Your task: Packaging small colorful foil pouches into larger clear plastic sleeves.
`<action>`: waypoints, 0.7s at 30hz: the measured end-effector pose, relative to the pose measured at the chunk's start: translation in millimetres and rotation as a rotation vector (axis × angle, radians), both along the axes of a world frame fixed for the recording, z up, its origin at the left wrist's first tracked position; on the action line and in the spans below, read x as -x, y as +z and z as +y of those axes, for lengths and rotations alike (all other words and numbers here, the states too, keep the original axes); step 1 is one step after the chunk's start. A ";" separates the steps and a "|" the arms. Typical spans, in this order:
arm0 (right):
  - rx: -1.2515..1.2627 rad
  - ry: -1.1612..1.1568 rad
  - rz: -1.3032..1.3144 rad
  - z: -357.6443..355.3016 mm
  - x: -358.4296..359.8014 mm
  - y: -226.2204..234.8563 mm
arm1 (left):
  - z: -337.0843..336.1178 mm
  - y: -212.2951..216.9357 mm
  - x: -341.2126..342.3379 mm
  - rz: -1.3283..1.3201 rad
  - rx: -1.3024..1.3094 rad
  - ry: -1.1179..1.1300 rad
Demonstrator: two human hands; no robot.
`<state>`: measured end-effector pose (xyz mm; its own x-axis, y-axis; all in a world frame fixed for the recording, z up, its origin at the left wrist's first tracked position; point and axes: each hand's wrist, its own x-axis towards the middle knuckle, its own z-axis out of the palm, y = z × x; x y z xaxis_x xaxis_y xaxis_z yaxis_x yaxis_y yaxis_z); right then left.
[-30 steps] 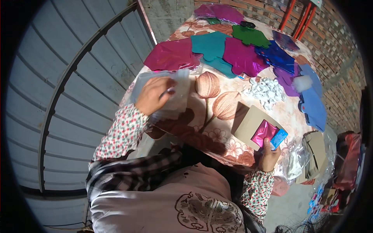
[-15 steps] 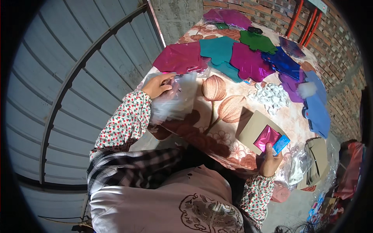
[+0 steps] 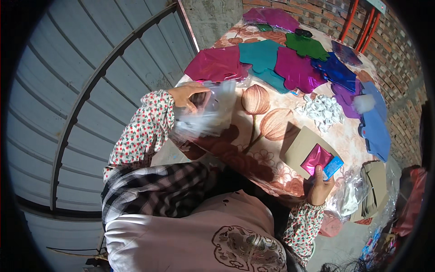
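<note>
Left hand grips a clear plastic bag at the table's left edge; right hand holds a brown card bearing pink foil, near right.

I see a grey corrugated metal gate on my left. A brick wall stands beyond the table, in daylight.

The clear, thin plastic bag in the left hand looks glossy and crinkled, lying over the smooth floral-printed tablecloth (a sheen suggests oilcloth). Beyond it, across that tablecloth, shiny metallic foil cut-outs in magenta, teal, green and blue gleam. Near the right hand, a matt brown cardboard sheet carries a glossy pink foil square.
</note>
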<state>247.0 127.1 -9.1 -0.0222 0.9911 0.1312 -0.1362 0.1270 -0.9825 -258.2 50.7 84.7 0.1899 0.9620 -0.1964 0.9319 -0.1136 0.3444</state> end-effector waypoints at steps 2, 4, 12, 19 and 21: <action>-0.028 0.020 0.009 1.8 -1.4 -4.4 | 9.4 4.1 -2.3 0.089 0.014 -0.021; -0.033 0.014 0.003 2.1 -1.9 -6.0 | 18.4 6.9 -6.5 0.203 0.102 0.033; -0.008 0.037 0.032 3.8 -2.7 -7.7 | -1.6 36.1 -26.6 0.177 0.222 0.166; 0.054 -0.099 0.358 1.7 3.1 8.3 | -2.7 67.2 -120.6 -0.763 0.161 0.246; 0.023 -0.145 0.426 0.4 2.4 18.5 | 8.6 50.7 -158.6 -0.751 0.187 0.233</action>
<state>244.6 127.5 9.5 0.1682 0.9828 0.0768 -0.5112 0.1535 -0.8457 -99.6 59.3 135.4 0.1338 0.9569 -0.2576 0.4372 0.1763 0.8819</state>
